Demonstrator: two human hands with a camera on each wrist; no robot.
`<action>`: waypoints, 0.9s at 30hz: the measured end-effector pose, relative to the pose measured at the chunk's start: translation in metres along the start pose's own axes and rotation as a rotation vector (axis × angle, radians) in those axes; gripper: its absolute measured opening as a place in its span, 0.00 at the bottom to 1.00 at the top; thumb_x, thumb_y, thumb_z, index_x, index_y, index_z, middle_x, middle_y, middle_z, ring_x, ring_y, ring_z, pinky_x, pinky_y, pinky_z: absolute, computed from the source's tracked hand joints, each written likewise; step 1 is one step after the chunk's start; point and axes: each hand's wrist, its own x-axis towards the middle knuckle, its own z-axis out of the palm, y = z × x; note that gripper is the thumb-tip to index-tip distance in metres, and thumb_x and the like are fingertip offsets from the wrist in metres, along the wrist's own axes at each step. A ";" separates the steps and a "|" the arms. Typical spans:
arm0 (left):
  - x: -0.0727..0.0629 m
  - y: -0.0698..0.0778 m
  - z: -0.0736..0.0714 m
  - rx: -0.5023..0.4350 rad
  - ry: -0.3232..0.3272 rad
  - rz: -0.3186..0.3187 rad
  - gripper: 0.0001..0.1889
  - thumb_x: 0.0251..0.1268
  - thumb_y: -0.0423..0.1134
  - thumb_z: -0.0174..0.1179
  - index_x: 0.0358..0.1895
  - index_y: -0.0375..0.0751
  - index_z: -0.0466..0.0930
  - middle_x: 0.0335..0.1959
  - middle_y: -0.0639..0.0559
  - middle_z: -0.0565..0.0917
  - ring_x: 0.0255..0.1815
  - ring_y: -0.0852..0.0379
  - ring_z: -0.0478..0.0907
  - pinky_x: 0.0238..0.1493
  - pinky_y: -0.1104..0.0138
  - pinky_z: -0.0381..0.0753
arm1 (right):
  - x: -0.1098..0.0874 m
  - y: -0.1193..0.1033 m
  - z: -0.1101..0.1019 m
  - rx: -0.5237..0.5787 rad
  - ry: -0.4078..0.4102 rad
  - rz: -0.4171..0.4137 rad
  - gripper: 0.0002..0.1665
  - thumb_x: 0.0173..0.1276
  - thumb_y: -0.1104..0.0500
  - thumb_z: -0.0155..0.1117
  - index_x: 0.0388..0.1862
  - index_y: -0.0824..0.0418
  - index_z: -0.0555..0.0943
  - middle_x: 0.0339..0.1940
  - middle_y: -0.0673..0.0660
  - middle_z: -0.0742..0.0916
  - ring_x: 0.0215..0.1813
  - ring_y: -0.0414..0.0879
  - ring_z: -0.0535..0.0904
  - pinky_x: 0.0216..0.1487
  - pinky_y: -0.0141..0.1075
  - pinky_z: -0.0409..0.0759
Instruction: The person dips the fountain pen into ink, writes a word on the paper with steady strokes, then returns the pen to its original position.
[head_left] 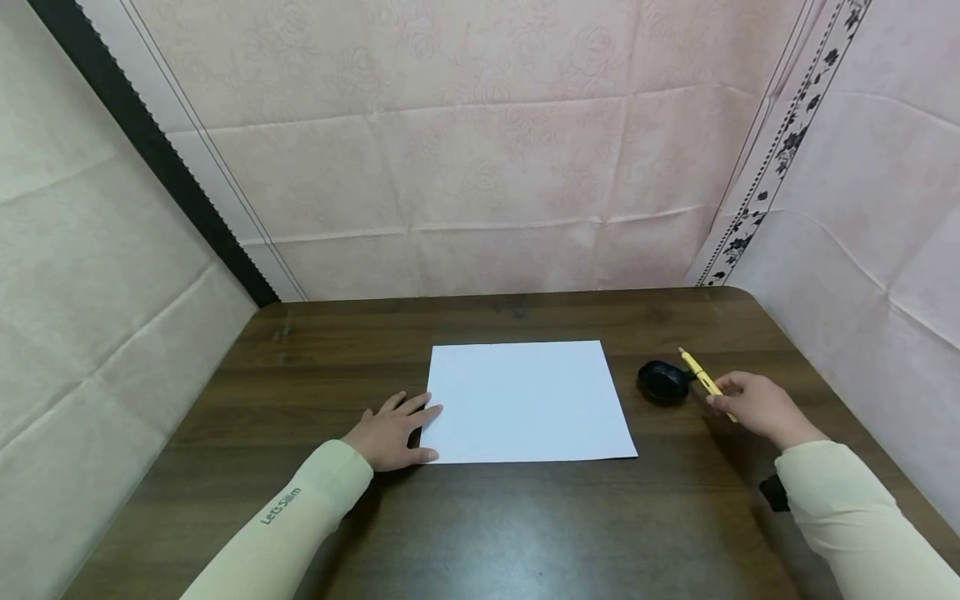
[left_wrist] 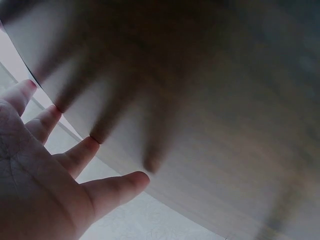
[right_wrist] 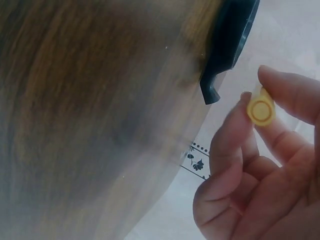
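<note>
A blank white sheet of paper [head_left: 532,402] lies on the table. My left hand [head_left: 388,435] rests at its left edge with fingers spread, the fingertips over the paper's margin. In my right hand [head_left: 763,410], thumb and fingers pinch a yellow pen [head_left: 697,368], its tip angled away toward the far left. The right wrist view shows that pen's round yellow end [right_wrist: 261,111] between the fingertips. Just left of the right hand sits a round, shallow black object with a short handle [head_left: 663,382]; its exact kind is unclear. The pen partly covers its handle.
The brown wood-grain table [head_left: 517,533] has rounded far corners. Pale patterned cloth [head_left: 465,183] hangs behind it and on both sides, with a black band at left and a floral border at right. A black piece [head_left: 774,493] shows under the right wrist.
</note>
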 end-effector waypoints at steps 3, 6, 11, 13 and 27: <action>-0.001 0.002 -0.001 -0.006 -0.005 -0.005 0.38 0.61 0.59 0.62 0.74 0.57 0.61 0.77 0.52 0.56 0.76 0.38 0.49 0.61 0.29 0.54 | -0.001 -0.001 -0.001 -0.007 0.013 -0.001 0.26 0.71 0.54 0.58 0.55 0.77 0.72 0.36 0.66 0.83 0.33 0.51 0.74 0.29 0.39 0.71; -0.001 0.002 -0.002 -0.010 -0.008 -0.002 0.38 0.61 0.59 0.62 0.74 0.57 0.61 0.77 0.52 0.56 0.76 0.37 0.49 0.61 0.29 0.54 | -0.002 0.000 -0.001 -0.014 0.036 -0.008 0.27 0.71 0.53 0.58 0.56 0.77 0.73 0.40 0.70 0.82 0.36 0.54 0.75 0.32 0.41 0.72; -0.001 0.000 -0.001 -0.007 -0.001 0.022 0.38 0.62 0.60 0.60 0.74 0.56 0.60 0.77 0.52 0.55 0.76 0.37 0.50 0.60 0.30 0.56 | -0.004 0.000 0.000 0.003 0.067 -0.010 0.29 0.72 0.51 0.57 0.58 0.76 0.73 0.49 0.77 0.80 0.42 0.60 0.77 0.35 0.46 0.75; -0.001 -0.001 -0.001 -0.007 0.001 0.027 0.38 0.62 0.60 0.60 0.74 0.56 0.60 0.77 0.52 0.55 0.76 0.37 0.50 0.60 0.30 0.56 | -0.005 -0.001 0.000 0.009 0.072 -0.008 0.30 0.72 0.51 0.57 0.58 0.76 0.73 0.49 0.76 0.80 0.42 0.59 0.77 0.35 0.46 0.75; -0.001 -0.001 -0.001 -0.007 0.001 0.023 0.38 0.62 0.60 0.60 0.74 0.56 0.60 0.77 0.52 0.56 0.75 0.37 0.51 0.60 0.30 0.56 | -0.008 -0.001 0.001 0.040 0.121 -0.001 0.29 0.74 0.49 0.54 0.58 0.73 0.75 0.39 0.66 0.82 0.33 0.51 0.70 0.29 0.38 0.67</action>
